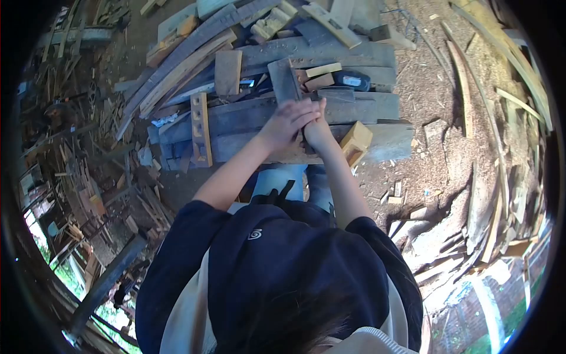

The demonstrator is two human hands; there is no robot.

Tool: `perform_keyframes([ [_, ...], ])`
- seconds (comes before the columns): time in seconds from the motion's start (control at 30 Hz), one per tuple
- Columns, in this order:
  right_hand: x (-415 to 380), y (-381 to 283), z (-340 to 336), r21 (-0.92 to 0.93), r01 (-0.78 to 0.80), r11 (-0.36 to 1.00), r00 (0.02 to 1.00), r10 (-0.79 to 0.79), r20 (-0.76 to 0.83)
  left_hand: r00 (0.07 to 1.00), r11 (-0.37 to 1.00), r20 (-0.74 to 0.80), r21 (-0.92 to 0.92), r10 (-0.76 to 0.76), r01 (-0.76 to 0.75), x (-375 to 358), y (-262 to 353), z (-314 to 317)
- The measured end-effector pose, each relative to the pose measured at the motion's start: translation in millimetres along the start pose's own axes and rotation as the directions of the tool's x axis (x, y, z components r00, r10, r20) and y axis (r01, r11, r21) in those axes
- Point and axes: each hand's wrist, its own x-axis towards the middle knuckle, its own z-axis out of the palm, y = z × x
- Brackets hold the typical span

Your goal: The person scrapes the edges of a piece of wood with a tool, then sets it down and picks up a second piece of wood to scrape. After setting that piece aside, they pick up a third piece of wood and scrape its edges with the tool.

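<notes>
My left hand (289, 121) lies over the near end of a dark flat board (285, 82), its fingers stretched out towards my right hand and a little blurred. Close against it, my right hand (316, 131) has its fingers curled and its thumb pointing up. What the right hand grips is hidden. Both hands are above a bench of weathered planks (247, 121). Just beyond them lie a small brown block (319, 82), a pale wood strip (323, 69) and a dark object with a light label (352, 80).
Left on the bench are a wooden block (227, 72) and a notched wood piece (201, 130). A hollowed yellowish block (356, 143) sits right of my forearm. Curved timbers (188, 76) pile up at the back left. Wood shavings (448, 159) and long offcuts cover the ground at right.
</notes>
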Motion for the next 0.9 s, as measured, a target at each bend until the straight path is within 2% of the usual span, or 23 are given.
perform_keyframes([
  [0.03,-8,-9,-6,0.114,-0.051,0.992,0.995,0.040,0.094,0.993,0.993,0.072,-0.066,-0.089,0.094,-4,20,-4],
  [0.07,0,-4,-1,0.076,0.066,0.995,0.998,-0.068,0.014,0.973,0.974,0.151,-0.121,-0.172,0.191,-6,31,-7],
  [0.1,3,4,-3,0.076,0.084,0.994,0.996,-0.084,-0.003,0.978,0.978,0.143,-0.120,-0.151,0.168,-5,31,-8],
  [0.17,-2,-11,-6,0.272,-0.084,0.959,0.996,0.076,0.038,0.972,0.993,0.208,0.074,-0.106,0.092,-6,19,-4],
  [0.2,-4,-16,-9,0.271,-0.061,0.961,0.998,0.055,0.028,0.977,0.994,0.195,0.082,-0.091,0.076,-7,15,-2],
  [0.27,-1,-11,-17,0.475,-0.194,0.858,0.981,0.163,0.106,0.978,0.971,0.207,0.240,-0.041,-0.010,-7,9,4],
  [0.3,-3,-7,-20,0.471,-0.179,0.864,0.984,0.151,0.097,0.980,0.970,0.194,0.244,-0.031,-0.017,-6,4,7],
  [0.37,-17,1,-23,0.284,0.016,0.959,0.988,0.029,-0.152,0.972,0.957,0.235,0.278,0.014,-0.081,-11,3,8],
  [0.4,-30,9,-30,0.103,0.190,0.976,0.934,-0.148,-0.326,0.975,0.957,0.223,0.279,0.011,-0.074,-17,5,11],
  [0.43,-49,13,-36,-0.106,0.331,0.938,0.823,-0.342,-0.453,0.969,0.945,0.249,0.320,-0.009,-0.073,-19,8,10],
  [0.5,-94,15,-44,-0.090,0.466,0.880,0.621,-0.398,-0.675,0.967,0.927,0.251,0.370,-0.035,-0.063,-21,9,10],
  [0.57,-100,66,-56,-0.449,0.239,0.861,0.543,-0.502,-0.673,0.981,0.960,0.194,0.278,-0.016,-0.039,-29,3,11],
  [0.6,-106,78,-48,-0.461,0.251,0.851,0.548,-0.517,-0.658,0.981,0.961,0.191,0.277,-0.031,-0.023,-29,5,10],
  [0.63,-111,87,-40,-0.500,0.001,0.866,0.597,-0.402,-0.695,0.984,0.960,0.173,0.281,-0.044,-0.007,-29,8,11],
  [0.67,-111,100,-37,-0.518,-0.250,0.818,0.609,-0.283,-0.741,0.982,0.961,0.170,0.276,-0.079,0.029,-28,12,13],
  [0.7,-107,112,-38,-0.534,-0.244,0.809,0.613,-0.298,-0.732,0.979,0.961,0.171,0.269,-0.112,0.063,-27,17,15],
  [0.77,-93,134,-42,-0.371,0.002,0.929,0.737,-0.252,-0.627,0.979,0.956,0.153,0.281,-0.136,0.089,-23,26,19],
  [0.8,-87,139,-48,-0.352,0.085,0.932,0.754,-0.291,-0.589,0.977,0.951,0.150,0.292,-0.150,0.101,-19,28,21],
  [0.83,-84,136,-57,-0.364,0.087,0.927,0.750,-0.302,-0.588,0.979,0.952,0.137,0.287,-0.148,0.104,-16,29,26],
  [0.87,-81,133,-67,-0.200,0.004,0.980,0.867,-0.103,-0.487,0.978,0.940,0.125,0.318,-0.169,0.122,-13,31,32],
  [0.9,-81,132,-75,-0.044,-0.115,0.992,0.936,0.094,-0.340,0.975,0.927,0.115,0.347,-0.189,0.139,-11,33,38],
])
